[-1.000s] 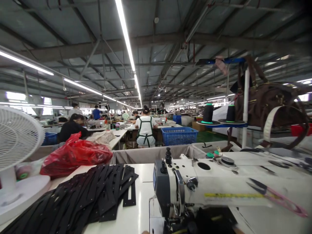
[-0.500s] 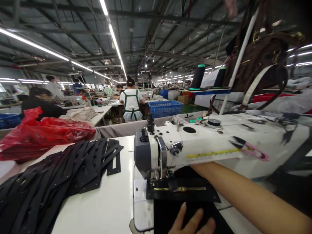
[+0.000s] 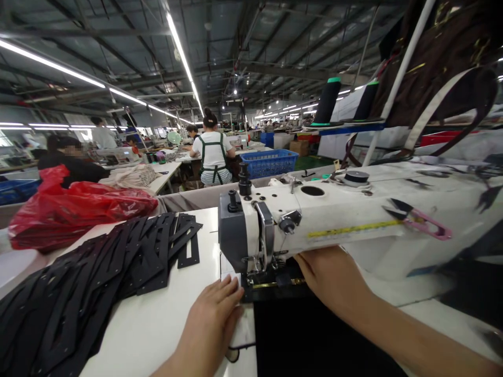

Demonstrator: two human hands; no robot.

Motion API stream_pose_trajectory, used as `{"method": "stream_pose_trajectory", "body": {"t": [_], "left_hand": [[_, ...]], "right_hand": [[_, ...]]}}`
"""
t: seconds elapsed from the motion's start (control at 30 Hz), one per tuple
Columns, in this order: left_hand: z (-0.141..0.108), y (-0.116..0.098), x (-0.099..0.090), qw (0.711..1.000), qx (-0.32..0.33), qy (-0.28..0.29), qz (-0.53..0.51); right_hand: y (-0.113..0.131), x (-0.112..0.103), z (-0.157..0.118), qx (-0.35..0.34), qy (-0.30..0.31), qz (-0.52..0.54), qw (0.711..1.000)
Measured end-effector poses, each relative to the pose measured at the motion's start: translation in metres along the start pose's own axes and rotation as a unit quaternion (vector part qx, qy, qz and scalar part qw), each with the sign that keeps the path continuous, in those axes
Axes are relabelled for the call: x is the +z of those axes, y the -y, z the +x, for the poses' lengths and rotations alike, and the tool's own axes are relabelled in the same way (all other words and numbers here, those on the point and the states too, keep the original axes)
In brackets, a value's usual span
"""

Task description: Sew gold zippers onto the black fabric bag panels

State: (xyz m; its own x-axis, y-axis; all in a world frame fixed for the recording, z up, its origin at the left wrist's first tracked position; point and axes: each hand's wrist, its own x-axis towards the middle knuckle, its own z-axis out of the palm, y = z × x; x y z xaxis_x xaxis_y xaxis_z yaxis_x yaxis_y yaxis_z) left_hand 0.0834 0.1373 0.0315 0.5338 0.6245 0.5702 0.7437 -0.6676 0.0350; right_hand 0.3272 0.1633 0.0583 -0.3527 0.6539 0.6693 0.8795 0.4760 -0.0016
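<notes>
Head view shows the left hand (image 3: 215, 320), fingers together, at the left edge of the black fabric (image 3: 314, 335) under the sewing machine (image 3: 251, 230), and the right hand (image 3: 334, 277) on its far side, grip unclear.

White on the machine (image 3: 353, 209), with dark grey on the end cover (image 3: 232, 230). Yellow along the tape (image 3: 353, 228); markings too blurred to read. Pink on the scissors' handles (image 3: 438, 229), dark on the blades (image 3: 398, 207). Black across the cloth (image 3: 314, 335) and strips (image 3: 118, 256); gold along the zipper (image 3: 267, 285). Glossy white on the desk (image 3: 153, 319). Translucent red on the plastic bag (image 3: 94, 209). Blue on the basket (image 3: 271, 163) and spool shelf (image 3: 349, 129). Black on the spools (image 3: 328, 104), green at the tops. Dark brown on the handbag (image 3: 428, 78). Dark green apron straps (image 3: 215, 144) over a white top (image 3: 210, 147); horizontal light stripes below. Green on the floor (image 3: 312, 163).
</notes>
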Motion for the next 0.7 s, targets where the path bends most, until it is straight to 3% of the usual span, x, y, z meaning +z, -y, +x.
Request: {"method": "stream_pose_trajectory", "body": {"t": [0.17, 0.37, 0.7], "left_hand": [[0.003, -0.004, 0.019, 0.999, 0.028, 0.029, -0.002], [0.0, -0.005, 0.023, 0.999, 0.043, 0.0, 0.01], [0.005, 0.001, 0.022, 0.996, 0.087, 0.0, 0.012]], "right_hand": [[0.033, 0.019, -0.02, -0.113, -0.016, 0.146, 0.983], [0.039, 0.04, -0.019, -0.093, 0.058, 0.225, 0.968], [0.038, 0.042, -0.018, -0.075, 0.091, 0.245, 0.962]]}}
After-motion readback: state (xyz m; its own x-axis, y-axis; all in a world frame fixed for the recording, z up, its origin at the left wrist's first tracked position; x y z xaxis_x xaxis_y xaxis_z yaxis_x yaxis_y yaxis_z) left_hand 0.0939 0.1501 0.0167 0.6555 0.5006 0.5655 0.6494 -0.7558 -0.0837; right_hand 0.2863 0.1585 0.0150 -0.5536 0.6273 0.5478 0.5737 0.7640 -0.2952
